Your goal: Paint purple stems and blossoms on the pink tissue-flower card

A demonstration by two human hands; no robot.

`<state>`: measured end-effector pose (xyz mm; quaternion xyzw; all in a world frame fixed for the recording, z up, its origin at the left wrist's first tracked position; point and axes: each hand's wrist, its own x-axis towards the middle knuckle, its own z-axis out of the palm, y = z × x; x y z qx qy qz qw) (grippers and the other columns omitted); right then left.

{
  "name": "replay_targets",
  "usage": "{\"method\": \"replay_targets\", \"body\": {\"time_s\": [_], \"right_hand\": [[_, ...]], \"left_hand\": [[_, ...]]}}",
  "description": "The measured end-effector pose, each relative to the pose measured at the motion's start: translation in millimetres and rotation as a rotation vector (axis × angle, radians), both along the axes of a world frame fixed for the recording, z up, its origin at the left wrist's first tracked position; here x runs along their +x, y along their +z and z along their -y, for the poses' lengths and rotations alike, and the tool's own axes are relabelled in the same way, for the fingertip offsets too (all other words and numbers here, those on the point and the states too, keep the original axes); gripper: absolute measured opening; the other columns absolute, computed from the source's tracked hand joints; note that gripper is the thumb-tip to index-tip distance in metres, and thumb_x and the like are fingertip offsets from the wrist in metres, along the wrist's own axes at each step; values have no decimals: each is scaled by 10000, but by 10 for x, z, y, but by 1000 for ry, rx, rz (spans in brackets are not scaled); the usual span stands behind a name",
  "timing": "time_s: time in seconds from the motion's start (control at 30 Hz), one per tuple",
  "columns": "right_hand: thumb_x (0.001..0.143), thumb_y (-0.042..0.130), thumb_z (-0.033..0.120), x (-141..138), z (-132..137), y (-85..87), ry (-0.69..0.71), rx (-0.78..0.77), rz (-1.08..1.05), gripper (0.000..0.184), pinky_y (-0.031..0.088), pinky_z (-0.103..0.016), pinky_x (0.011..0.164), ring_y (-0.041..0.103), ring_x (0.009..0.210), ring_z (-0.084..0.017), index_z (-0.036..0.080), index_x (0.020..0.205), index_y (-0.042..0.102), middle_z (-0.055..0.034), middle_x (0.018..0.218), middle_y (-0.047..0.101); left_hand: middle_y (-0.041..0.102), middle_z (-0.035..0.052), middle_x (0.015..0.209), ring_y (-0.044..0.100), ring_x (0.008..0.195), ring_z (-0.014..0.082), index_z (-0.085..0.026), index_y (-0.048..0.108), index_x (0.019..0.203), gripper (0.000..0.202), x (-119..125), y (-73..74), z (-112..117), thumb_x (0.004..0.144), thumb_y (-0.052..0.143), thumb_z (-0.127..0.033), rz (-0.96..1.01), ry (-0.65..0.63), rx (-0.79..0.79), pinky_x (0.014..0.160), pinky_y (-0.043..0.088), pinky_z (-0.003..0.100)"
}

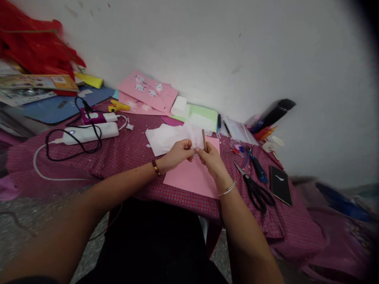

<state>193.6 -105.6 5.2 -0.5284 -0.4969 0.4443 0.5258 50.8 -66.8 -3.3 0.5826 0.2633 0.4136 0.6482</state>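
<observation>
My left hand [178,153] is closed, its fingers pinching the edge of a crumpled white tissue paper [168,138] that spreads over the table behind it. My right hand [209,158] is closed round a thin brown stick [204,140] that points upward, and its fingertips also touch the tissue. The two hands meet above a pink paper sheet [194,177] lying on the checked red tablecloth [124,154]. Each wrist wears a bracelet.
Black scissors [254,187], a dark notebook [280,184] and pens lie to the right. A white power strip [90,133] with black cable and a yellow glue gun [117,105] lie left. Pink flower cards [148,91], green paper [201,113] and a black bottle [274,112] stand by the wall.
</observation>
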Motion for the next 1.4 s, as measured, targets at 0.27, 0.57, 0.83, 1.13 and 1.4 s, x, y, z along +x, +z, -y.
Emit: {"method": "replay_targets", "body": {"time_s": [0.27, 0.57, 0.83, 1.13, 1.4], "right_hand": [[654, 619, 254, 6, -11, -14, -70, -6, 12, 206, 187, -224, 423, 272, 444, -69, 222, 769, 452, 101, 551, 367], [662, 577, 245, -41, -12, -71, -10, 36, 110, 157, 240, -223, 450, 323, 500, -92, 225, 774, 469, 83, 582, 379], [650, 550, 212, 10, -34, -79, -54, 77, 120, 166, 253, -226, 459, 339, 507, -101, 222, 809, 503, 74, 598, 404], [682, 561, 218, 55, -51, -105, -71, 101, 182, 135, 258, -226, 473, 330, 518, -97, 220, 807, 510, 74, 608, 395], [700, 636, 367, 55, -68, -135, -67, 34, 202, 212, 250, -231, 469, 314, 514, -91, 202, 760, 519, 78, 582, 386]], "left_hand": [[520, -47, 584, 508, 485, 61, -159, 481, 732, 120, -17, -41, -31, 735, 585, -101, -52, 26, -113, 496, 413, 202], [563, 16, 574, 483, 430, 87, -135, 565, 680, 196, -1, -39, -21, 818, 521, -267, -235, -100, -254, 447, 382, 235], [544, 24, 469, 503, 449, 122, -146, 564, 533, 242, -47, -46, -23, 734, 598, -277, -560, 52, 72, 441, 359, 242], [545, -16, 642, 474, 526, 79, -142, 557, 745, 29, -60, 43, -43, 723, 544, -155, -327, 103, 214, 461, 375, 195], [458, -56, 594, 450, 490, 56, -164, 495, 704, 99, -54, 58, -35, 751, 574, -203, -211, 142, 151, 457, 399, 179]]}}
